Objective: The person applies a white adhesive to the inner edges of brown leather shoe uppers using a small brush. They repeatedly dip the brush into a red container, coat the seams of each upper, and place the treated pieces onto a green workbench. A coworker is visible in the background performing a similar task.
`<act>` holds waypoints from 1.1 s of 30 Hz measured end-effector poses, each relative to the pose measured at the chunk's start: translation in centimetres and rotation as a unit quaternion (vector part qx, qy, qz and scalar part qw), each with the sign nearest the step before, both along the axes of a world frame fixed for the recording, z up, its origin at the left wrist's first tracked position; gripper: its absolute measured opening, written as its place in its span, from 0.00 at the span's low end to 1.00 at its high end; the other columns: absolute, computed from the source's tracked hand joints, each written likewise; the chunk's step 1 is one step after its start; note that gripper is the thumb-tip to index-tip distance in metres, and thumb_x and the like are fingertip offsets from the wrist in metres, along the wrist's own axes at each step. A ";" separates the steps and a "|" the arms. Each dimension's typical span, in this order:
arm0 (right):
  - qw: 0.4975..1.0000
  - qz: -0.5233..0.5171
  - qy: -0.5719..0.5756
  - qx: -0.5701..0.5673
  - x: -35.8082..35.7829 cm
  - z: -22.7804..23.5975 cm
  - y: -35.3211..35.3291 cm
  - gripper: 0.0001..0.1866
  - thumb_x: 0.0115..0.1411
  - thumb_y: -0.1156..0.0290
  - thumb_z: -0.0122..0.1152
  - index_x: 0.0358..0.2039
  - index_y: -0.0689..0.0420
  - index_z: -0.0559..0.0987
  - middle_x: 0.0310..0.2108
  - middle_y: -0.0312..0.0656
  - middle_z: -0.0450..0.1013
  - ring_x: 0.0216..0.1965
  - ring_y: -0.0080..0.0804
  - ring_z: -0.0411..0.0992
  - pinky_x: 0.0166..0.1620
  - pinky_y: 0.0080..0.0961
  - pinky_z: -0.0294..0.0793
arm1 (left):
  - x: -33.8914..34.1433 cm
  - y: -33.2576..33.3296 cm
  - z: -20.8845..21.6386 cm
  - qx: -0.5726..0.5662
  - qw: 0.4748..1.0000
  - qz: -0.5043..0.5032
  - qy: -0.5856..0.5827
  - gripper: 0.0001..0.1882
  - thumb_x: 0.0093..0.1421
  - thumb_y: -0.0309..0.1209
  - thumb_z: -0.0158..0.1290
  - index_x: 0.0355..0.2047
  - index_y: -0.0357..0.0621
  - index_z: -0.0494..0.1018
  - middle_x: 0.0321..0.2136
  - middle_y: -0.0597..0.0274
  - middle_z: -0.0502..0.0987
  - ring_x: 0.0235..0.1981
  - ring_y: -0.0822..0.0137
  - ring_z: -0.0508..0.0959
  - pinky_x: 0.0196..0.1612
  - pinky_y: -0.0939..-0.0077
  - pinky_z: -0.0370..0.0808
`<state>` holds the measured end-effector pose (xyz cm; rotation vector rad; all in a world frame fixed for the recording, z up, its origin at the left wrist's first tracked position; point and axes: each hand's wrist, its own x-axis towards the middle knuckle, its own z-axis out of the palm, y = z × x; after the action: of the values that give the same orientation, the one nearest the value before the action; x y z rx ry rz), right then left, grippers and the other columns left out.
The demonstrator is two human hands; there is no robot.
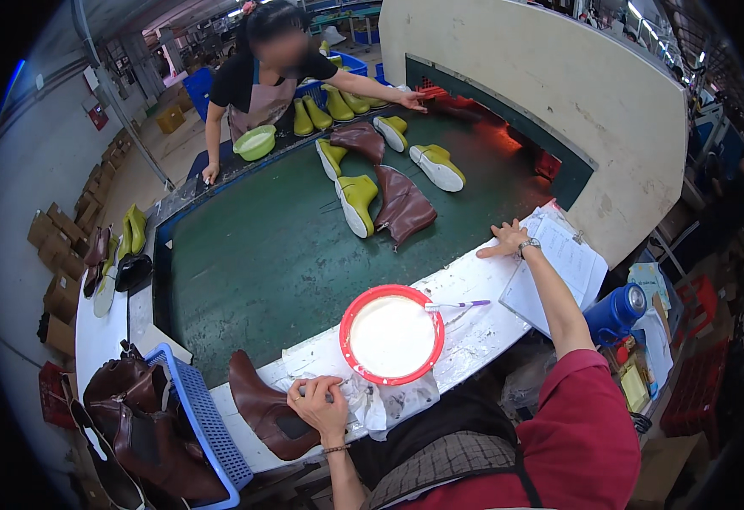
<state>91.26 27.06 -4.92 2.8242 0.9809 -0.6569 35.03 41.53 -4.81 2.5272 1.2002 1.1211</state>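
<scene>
My left hand (321, 410) is at the table's near edge, against a brown ankle boot (261, 395) lying on its side. Its fingers are curled over a small greyish thing that I cannot make out, beside a crumpled white cloth (380, 408). My right hand (505, 240) holds nothing, fingers spread at the edge of the green conveyor belt (244, 272), next to papers on a clipboard (559, 263). Between my hands stands a red-rimmed bowl of white liquid (391, 334), with a white and purple brush (465, 304) across its rim.
Yellow-green boots (356, 204) and brown leather uppers (404, 206) lie on the belt. Across it, a person (270, 76) reaches toward a red-lit machine opening (491, 127), near a green basin (254, 143). Brown boots fill a blue basket (206, 425); a blue flask (616, 313) stands right.
</scene>
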 end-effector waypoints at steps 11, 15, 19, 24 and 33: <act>0.999 0.006 -0.002 -0.032 0.1 0.4 0.7 0.72 0.36 0.15 0.61 0.74 0.51 0.60 0.75 0.57 0.51 0.76 0.69 0.39 0.73 0.63 0.46 | -0.5 0.4 -0.4 0.017 1.000 -0.004 -0.003 0.07 0.50 0.26 0.60 0.24 0.59 0.81 0.30 0.77 0.81 0.47 0.60 0.72 0.56 0.58 0.63; 0.999 0.010 -0.030 -0.015 0.1 -0.5 0.1 0.70 0.39 0.15 0.59 0.75 0.49 0.58 0.76 0.56 0.48 0.76 0.68 0.39 0.73 0.61 0.47 | -0.4 0.4 -0.1 0.007 1.000 -0.006 -0.010 0.07 0.50 0.26 0.61 0.25 0.59 0.81 0.30 0.76 0.81 0.47 0.59 0.72 0.55 0.58 0.64; 0.998 -0.019 -0.058 0.027 -0.8 -1.9 -0.1 0.67 0.43 0.16 0.57 0.76 0.45 0.56 0.78 0.54 0.43 0.77 0.66 0.37 0.73 0.60 0.48 | -0.5 0.4 0.0 0.004 1.000 -0.003 -0.015 0.07 0.51 0.27 0.61 0.25 0.61 0.82 0.31 0.76 0.81 0.47 0.58 0.72 0.55 0.57 0.64; 0.990 -0.089 -0.082 0.074 -1.8 -3.8 -1.8 0.64 0.48 0.17 0.55 0.77 0.40 0.50 0.79 0.51 0.36 0.78 0.61 0.34 0.72 0.66 0.46 | -0.5 0.2 -0.4 -0.010 0.999 -0.018 -0.029 0.07 0.52 0.27 0.61 0.26 0.60 0.83 0.31 0.75 0.81 0.47 0.57 0.72 0.56 0.57 0.64; 0.978 -0.121 -0.114 0.124 -4.5 -4.5 -1.5 0.58 0.54 0.19 0.50 0.77 0.38 0.49 0.78 0.53 0.37 0.78 0.61 0.35 0.71 0.69 0.42 | -1.6 0.7 -0.1 -0.018 0.997 -0.074 -0.018 0.07 0.52 0.27 0.60 0.25 0.59 0.83 0.31 0.75 0.82 0.48 0.57 0.72 0.57 0.55 0.62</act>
<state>86.73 25.52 -9.45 3.1792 0.7346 -0.2300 33.44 42.24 -4.91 2.5105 0.9964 1.0957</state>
